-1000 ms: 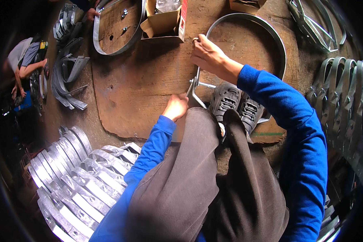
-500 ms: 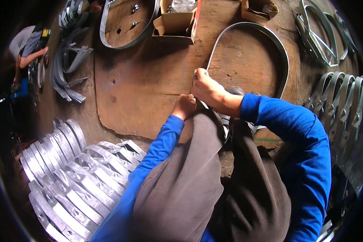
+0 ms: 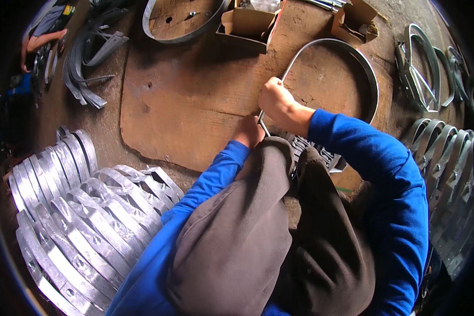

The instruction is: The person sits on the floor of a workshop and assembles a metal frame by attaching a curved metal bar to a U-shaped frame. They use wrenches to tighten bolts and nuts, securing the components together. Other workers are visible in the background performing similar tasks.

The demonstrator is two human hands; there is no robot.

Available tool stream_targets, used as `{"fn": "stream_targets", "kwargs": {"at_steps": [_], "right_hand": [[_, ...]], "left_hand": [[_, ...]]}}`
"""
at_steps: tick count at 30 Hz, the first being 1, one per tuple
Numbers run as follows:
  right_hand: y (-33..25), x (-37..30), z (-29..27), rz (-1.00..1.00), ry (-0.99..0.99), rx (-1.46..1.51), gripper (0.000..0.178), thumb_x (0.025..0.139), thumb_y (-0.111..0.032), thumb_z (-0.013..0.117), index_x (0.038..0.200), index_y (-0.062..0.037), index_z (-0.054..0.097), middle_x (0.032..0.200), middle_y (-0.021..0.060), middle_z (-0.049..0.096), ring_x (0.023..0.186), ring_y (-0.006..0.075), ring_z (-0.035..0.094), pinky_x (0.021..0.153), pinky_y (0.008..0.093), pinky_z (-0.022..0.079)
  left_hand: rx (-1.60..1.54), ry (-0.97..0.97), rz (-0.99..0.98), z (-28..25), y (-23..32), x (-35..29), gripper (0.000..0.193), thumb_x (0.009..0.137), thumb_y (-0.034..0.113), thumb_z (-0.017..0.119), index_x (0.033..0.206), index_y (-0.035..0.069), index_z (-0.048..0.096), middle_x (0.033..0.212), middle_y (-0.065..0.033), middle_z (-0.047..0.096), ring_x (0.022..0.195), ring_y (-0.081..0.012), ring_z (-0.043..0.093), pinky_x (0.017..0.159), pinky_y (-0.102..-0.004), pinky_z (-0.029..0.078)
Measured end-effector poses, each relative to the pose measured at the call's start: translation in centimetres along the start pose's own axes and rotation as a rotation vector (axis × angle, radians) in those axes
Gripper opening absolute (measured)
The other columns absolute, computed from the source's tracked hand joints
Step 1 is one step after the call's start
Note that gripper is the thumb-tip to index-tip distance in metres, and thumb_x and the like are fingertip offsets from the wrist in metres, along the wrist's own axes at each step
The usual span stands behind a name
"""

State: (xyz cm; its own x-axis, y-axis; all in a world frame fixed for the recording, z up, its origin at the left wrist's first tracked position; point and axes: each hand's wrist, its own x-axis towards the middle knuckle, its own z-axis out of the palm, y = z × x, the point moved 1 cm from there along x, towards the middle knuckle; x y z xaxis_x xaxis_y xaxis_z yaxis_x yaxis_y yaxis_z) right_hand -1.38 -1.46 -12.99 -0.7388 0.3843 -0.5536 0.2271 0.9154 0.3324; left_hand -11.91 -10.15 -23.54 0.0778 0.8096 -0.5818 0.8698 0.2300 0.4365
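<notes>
A bent flat metal band (image 3: 375,79), shaped like a large loop, stands over the wooden board in front of my legs. My right hand (image 3: 280,101) is wrapped in a fist around its left side. Just below, my left hand (image 3: 249,131) is closed at the bend where the band turns inward; its fingers are partly hidden, and whether it also holds a small part does not show. The band's lower end runs behind my knee and near my shoes (image 3: 326,158), out of sight.
Under the band lies a worn wooden board (image 3: 179,105). Beyond it are an open cardboard box (image 3: 245,26), a smaller box (image 3: 355,23) and another metal hoop (image 3: 187,39). Galvanised brackets (image 3: 89,216) are stacked at left, more bands (image 3: 442,152) at right. A person (image 3: 47,37) works far left.
My view has shifted a little. My right fist has turned on the band, and my left hand sits slightly farther from it, so the band's bend now shows between them.
</notes>
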Motion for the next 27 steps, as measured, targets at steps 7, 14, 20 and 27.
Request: {"fn": "stream_targets", "kwargs": {"at_steps": [7,14,20,27], "right_hand": [[4.0,-0.2,4.3,-0.138,0.319,0.026,0.012,0.076,-0.019,0.065,0.066,-0.0177,0.072,0.073,-0.0003,0.071,0.072,0.0183,0.069,0.058,0.0329,0.051],[10.0,1.2,10.7,-0.203,0.311,0.153,0.05,0.082,-0.065,0.054,0.084,-0.0179,0.069,0.084,0.0017,0.066,0.088,0.0229,0.064,0.076,0.0375,0.05],[11.7,2.7,12.1,-0.272,0.342,0.223,0.055,0.079,-0.068,0.056,0.086,-0.0148,0.069,0.08,0.0055,0.066,0.084,0.0275,0.064,0.075,0.0396,0.052],[12.3,2.7,14.1,-0.176,0.343,0.275,0.059,0.072,-0.069,0.063,0.082,-0.0117,0.073,0.082,0.0102,0.071,0.083,0.0324,0.067,0.074,0.0439,0.053]], "left_hand": [[-0.069,0.096,0.066,-0.1,1.0,-1.1,0.018,0.084,0.012,0.051,0.093,-0.001,0.06,0.093,-0.0302,0.064,0.094,-0.0473,0.062,0.084,-0.0511,0.05],[-0.198,0.116,0.073,-1.2,1.8,-2.3,0.023,0.075,0.004,0.052,0.093,-0.006,0.063,0.092,-0.0334,0.063,0.093,-0.05,0.061,0.088,-0.0525,0.048],[-0.106,0.12,0.081,-0.9,1.3,-1.8,0.019,0.082,0.006,0.057,0.098,-0.001,0.064,0.09,-0.0308,0.064,0.092,-0.049,0.061,0.083,-0.0533,0.049],[-0.137,0.111,0.114,-1.4,1.9,-1.8,0.022,0.075,0.001,0.051,0.093,-0.005,0.063,0.09,-0.0336,0.063,0.093,-0.0506,0.06,0.087,-0.0547,0.048]]}}
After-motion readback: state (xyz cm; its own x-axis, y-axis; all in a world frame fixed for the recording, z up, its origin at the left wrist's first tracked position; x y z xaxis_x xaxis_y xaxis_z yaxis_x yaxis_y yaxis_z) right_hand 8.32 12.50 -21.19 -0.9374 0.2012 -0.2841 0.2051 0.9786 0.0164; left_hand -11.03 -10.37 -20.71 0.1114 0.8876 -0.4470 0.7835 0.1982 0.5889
